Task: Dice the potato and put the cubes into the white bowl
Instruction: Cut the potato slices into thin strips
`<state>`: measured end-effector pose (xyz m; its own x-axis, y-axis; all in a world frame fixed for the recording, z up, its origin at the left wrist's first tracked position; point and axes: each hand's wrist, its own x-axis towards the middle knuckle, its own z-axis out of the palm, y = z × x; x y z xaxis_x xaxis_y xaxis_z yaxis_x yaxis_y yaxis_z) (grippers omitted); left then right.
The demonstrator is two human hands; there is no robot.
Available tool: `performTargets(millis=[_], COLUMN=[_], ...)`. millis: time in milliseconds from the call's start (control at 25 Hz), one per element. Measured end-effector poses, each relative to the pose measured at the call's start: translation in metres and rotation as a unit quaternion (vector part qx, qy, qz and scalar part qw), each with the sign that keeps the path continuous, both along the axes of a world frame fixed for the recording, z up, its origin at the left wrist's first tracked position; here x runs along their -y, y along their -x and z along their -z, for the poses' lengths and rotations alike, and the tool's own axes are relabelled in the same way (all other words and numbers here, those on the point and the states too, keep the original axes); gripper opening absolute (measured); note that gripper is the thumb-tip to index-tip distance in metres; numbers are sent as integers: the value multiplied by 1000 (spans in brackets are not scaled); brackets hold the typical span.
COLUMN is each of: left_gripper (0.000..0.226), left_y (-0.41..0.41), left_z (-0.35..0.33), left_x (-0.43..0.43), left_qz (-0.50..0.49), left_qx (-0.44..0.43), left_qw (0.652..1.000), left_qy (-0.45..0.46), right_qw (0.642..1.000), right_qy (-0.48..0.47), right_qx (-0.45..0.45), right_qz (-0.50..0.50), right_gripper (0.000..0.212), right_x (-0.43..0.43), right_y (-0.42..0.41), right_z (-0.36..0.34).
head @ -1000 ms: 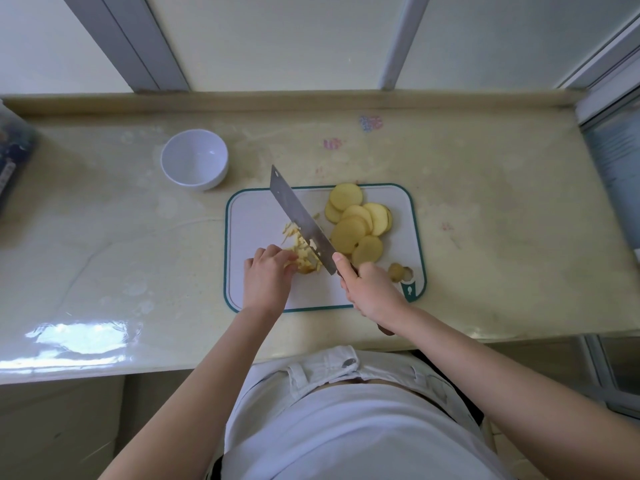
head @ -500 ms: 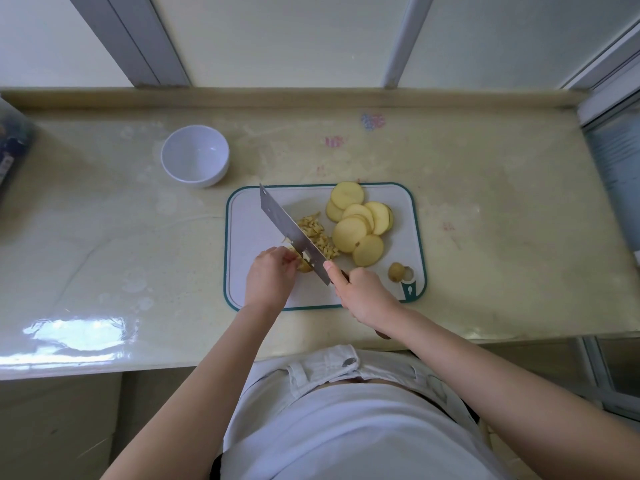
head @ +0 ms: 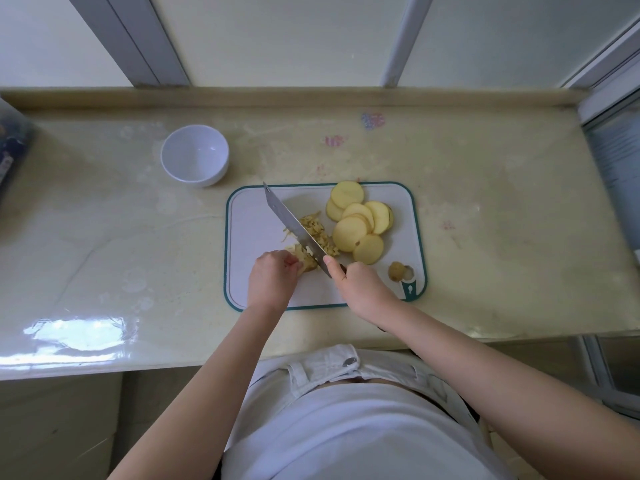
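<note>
Potato strips (head: pixel 306 259) lie bunched at the near middle of the cutting board (head: pixel 249 230), pinned under the curled fingers of the left hand (head: pixel 272 280). The right hand (head: pixel 362 289) is clamped round the handle of the knife (head: pixel 294 223) with its forefinger stretched onto the blade, which slants away to the far left, its heel just beside the left fingertips. The step in hand looks to be crosscutting the strips into small cubes. It should go best with the left fingertips tucked behind the knuckles, the bundle held tight, and that hand backing off evenly so the cubes come out alike. Just beyond the blade, on its right, lies a loose heap of cut pieces (head: pixel 320 233), just beside a fan of round slices (head: pixel 360 223) not yet cut. That heap crowds the blade and may need pushing clear. A brown end piece (head: pixel 396 271) sits near the board's right corner. Farther off to the left, well apart from the board, the white bowl (head: pixel 194 155) stands on the table (head: pixel 104 237) with no potato visible inside and nothing lying between. A dark object (head: pixel 10 150) at the far left edge is too cropped to name.
</note>
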<state>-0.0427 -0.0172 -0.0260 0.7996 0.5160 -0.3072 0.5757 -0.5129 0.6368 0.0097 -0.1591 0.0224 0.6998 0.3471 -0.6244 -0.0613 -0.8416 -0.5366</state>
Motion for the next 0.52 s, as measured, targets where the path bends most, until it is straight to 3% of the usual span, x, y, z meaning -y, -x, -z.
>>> performTargets(millis=[520], left_gripper=[8], left_y=[1], left_z=[5], left_x=[-4], left_qz=[-15], left_qx=[20], left_qw=[999], left_qy=[25], right_qw=[1000], right_qy=[-20], right_qx=[-4], right_qz=[-9], right_gripper=[64], right_x=[3], right_y=[9], right_z=[10])
